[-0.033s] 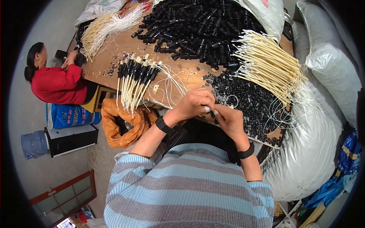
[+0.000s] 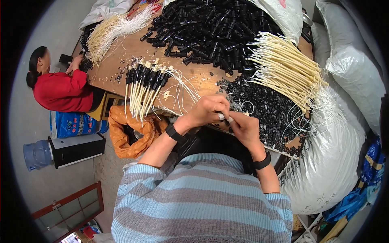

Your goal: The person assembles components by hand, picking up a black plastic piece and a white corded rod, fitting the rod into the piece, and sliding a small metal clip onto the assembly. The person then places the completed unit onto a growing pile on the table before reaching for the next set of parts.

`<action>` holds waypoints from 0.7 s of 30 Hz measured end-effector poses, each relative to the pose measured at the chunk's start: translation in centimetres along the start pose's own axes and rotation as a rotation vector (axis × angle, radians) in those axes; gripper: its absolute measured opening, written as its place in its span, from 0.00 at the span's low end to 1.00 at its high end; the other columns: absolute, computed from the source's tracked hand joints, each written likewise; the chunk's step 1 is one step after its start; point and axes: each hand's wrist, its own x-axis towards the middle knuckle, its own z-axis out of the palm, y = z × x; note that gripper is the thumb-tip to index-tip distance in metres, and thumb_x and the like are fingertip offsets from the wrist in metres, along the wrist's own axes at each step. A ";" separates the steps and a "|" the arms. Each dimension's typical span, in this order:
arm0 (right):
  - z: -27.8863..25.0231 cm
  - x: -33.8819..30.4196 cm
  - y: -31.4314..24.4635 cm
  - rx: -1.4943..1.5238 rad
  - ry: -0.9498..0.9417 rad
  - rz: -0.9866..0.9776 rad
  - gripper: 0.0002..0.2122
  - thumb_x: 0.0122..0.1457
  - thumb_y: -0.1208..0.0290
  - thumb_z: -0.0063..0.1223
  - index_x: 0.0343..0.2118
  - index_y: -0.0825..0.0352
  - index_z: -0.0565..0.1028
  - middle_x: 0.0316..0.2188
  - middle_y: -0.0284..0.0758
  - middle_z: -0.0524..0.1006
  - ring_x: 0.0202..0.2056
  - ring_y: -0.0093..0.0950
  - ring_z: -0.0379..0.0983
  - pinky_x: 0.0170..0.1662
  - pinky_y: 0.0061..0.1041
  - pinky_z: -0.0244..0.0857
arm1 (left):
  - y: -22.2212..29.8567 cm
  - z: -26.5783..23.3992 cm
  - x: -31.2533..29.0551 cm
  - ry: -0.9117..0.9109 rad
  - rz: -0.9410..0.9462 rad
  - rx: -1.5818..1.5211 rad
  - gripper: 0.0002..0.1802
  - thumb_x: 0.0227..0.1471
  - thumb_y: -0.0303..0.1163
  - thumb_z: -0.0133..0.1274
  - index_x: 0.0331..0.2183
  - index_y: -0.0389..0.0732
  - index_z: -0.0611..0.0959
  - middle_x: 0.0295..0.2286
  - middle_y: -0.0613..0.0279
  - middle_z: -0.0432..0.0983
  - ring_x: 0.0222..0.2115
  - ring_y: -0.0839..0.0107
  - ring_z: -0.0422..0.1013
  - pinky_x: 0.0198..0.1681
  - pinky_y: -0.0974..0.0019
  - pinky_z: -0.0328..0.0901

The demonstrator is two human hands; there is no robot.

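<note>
My left hand [image 2: 207,110] and my right hand [image 2: 246,126] meet at the table's near edge, both closed in a pinch. White wraps show at the fingertips. Whatever they hold is too small and hidden to name. A thin white wire loop [image 2: 252,108] curves just beyond my right hand. Beside that hand spreads a heap of small black pieces [image 2: 265,101]. To the left of my left hand lies a row of cream tubes with black sleeves [image 2: 142,89], white wires trailing from it. A bundle of cream sleeved wires [image 2: 283,67] rests across the small pieces at the right.
Black plastic tubular parts [image 2: 219,30] are piled at the back of the wooden table [image 2: 107,73]. An orange sack [image 2: 117,137] stands below the left edge. Bulky white sacks [image 2: 328,162] crowd the right. At the far left a person in red [image 2: 60,91] sits working.
</note>
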 end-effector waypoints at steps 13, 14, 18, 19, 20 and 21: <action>-1.0 -0.1 1.1 0.048 0.208 0.308 0.06 0.56 0.77 0.55 0.35 0.70 0.79 0.20 0.25 0.74 0.23 0.12 0.63 0.27 0.14 0.58 | -10.0 -4.2 3.3 0.148 -0.340 0.465 0.13 0.39 0.17 0.55 0.32 0.36 0.80 0.26 0.57 0.73 0.28 0.65 0.72 0.33 0.65 0.66; -0.9 -0.1 1.3 0.085 0.236 0.326 0.06 0.56 0.77 0.55 0.35 0.70 0.79 0.19 0.23 0.72 0.22 0.11 0.61 0.26 0.14 0.56 | -10.0 -4.2 3.4 0.158 -0.382 0.473 0.11 0.38 0.17 0.56 0.30 0.37 0.81 0.26 0.57 0.74 0.27 0.65 0.72 0.33 0.66 0.67; -0.7 -0.1 2.1 0.128 0.295 0.368 0.06 0.54 0.75 0.56 0.34 0.68 0.80 0.15 0.26 0.71 0.19 0.12 0.62 0.23 0.16 0.57 | -9.4 -3.8 2.9 0.183 -0.479 0.460 0.13 0.39 0.16 0.54 0.31 0.39 0.83 0.26 0.60 0.77 0.27 0.70 0.73 0.33 0.69 0.68; -0.7 -0.1 2.2 0.126 0.299 0.371 0.06 0.54 0.75 0.56 0.34 0.68 0.80 0.15 0.26 0.71 0.19 0.12 0.62 0.23 0.16 0.57 | -8.4 -3.3 2.9 0.180 -0.476 0.457 0.13 0.39 0.16 0.54 0.31 0.39 0.83 0.26 0.60 0.77 0.27 0.70 0.73 0.33 0.69 0.68; -0.7 -0.1 2.3 0.115 0.310 0.364 0.06 0.54 0.74 0.56 0.33 0.68 0.80 0.14 0.26 0.71 0.19 0.12 0.62 0.23 0.16 0.57 | -7.4 -2.4 2.8 0.193 -0.610 0.172 0.12 0.40 0.16 0.53 0.31 0.38 0.83 0.27 0.63 0.77 0.28 0.73 0.72 0.33 0.70 0.68; -0.5 -0.1 2.3 0.106 0.319 0.355 0.06 0.54 0.74 0.56 0.33 0.68 0.80 0.14 0.26 0.70 0.19 0.11 0.62 0.23 0.16 0.56 | -6.1 -1.7 2.6 0.205 -0.736 -0.115 0.11 0.42 0.15 0.52 0.30 0.38 0.83 0.27 0.65 0.78 0.28 0.75 0.72 0.33 0.71 0.68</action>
